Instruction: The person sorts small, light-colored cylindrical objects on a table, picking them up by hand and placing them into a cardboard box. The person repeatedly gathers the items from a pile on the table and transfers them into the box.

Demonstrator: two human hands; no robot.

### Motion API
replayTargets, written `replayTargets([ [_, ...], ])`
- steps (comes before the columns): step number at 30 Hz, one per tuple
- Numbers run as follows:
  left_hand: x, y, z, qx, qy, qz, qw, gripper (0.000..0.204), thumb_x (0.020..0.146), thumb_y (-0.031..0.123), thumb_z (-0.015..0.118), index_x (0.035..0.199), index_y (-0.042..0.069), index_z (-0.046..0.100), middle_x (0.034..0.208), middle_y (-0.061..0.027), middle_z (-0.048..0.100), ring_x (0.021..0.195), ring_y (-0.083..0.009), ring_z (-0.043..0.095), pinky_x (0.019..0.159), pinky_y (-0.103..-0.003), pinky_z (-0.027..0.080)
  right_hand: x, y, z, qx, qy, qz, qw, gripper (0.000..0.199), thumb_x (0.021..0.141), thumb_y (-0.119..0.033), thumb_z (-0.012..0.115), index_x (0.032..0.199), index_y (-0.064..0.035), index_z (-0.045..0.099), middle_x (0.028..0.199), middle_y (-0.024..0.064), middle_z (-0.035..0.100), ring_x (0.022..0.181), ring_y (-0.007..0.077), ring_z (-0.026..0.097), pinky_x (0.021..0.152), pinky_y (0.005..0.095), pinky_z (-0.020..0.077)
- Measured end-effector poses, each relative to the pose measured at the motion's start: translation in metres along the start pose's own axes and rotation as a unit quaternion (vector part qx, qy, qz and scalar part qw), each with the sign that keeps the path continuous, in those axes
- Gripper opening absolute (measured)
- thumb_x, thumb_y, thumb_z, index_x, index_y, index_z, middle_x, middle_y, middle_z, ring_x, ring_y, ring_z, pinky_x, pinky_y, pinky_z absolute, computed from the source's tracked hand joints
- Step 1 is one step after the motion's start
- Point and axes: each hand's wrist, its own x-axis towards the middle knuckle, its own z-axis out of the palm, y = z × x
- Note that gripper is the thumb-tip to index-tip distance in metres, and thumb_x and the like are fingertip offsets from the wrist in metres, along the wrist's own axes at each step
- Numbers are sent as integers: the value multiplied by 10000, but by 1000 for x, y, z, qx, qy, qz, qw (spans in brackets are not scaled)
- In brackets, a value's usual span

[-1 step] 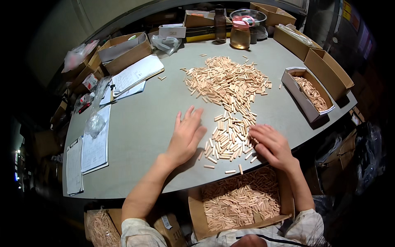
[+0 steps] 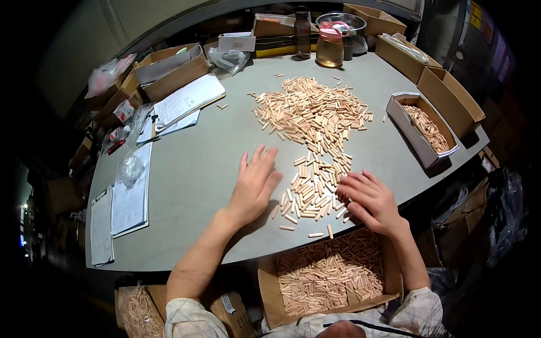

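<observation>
Small wooden dowels (image 2: 315, 115) lie heaped on the grey-green table (image 2: 186, 174), and a looser spread of dowels (image 2: 313, 188) runs from the heap toward the near edge. My left hand (image 2: 256, 183) hovers or rests just left of that spread, fingers stretched apart, holding nothing. At its right side, my right hand (image 2: 369, 200) lies with fingers extended and slightly bent, the tips touching or just over the outer dowels. What is beneath its fingers is partly hidden. Below the table edge, a cardboard box (image 2: 267, 290) full of dowels sits close against me.
A narrow open box (image 2: 397, 115) of dowels stands at the right, beside an empty carton (image 2: 451, 96). Clipboards and papers (image 2: 129, 197) lie along the left. At the back are a pink-lidded jug (image 2: 329, 50), a dark bottle (image 2: 302, 36) and a metal bowl (image 2: 352, 21).
My right hand has shifted slightly left over the edge of the dowel spread. The left hand has hardly moved.
</observation>
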Motion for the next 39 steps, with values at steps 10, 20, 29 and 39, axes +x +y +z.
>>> replayTargets([
  [10, -1, 3, 7, 20, -13, 31, 999, 499, 1058, 149, 553, 1519, -35, 495, 1573, -241, 512, 1533, -430, 395, 1267, -537, 281, -19, 13, 6, 248, 127, 139, 950, 254, 974, -31, 623, 1174, -16, 778, 1282, 147, 761, 1271, 264, 682, 1153, 431, 438],
  [20, -1, 3, -36, -82, -118, -57, 988, 271, 944, 80, 674, 1207, 39, 723, 1121, -128, 713, 933, -239, 677, 813, -339, 557, -18, 18, 8, 194, 162, 151, 956, 436, 764, 138, 531, 1102, -6, 767, 1182, 130, 772, 1109, 275, 715, 983, 351, 533],
  [29, 5, 22, -61, -333, -337, -257, 842, 295, 987, 87, 695, 1263, -13, 717, 990, -93, 788, 865, -146, 728, 793, -310, 609, -18, 21, -1, 194, 57, 31, 979, 333, 759, 98, 599, 1006, -3, 798, 1064, 119, 790, 1001, 275, 735, 911, 365, 556],
  [39, -1, 46, -47, -514, -438, -133, 725, 436, 1071, 95, 619, 1489, -23, 583, 1294, -121, 734, 1094, -166, 708, 948, -322, 581, -38, 34, -8, 508, 85, 139, 846, 273, 759, 82, 565, 921, 82, 785, 1047, 198, 789, 1007, 290, 743, 918, 358, 567],
])
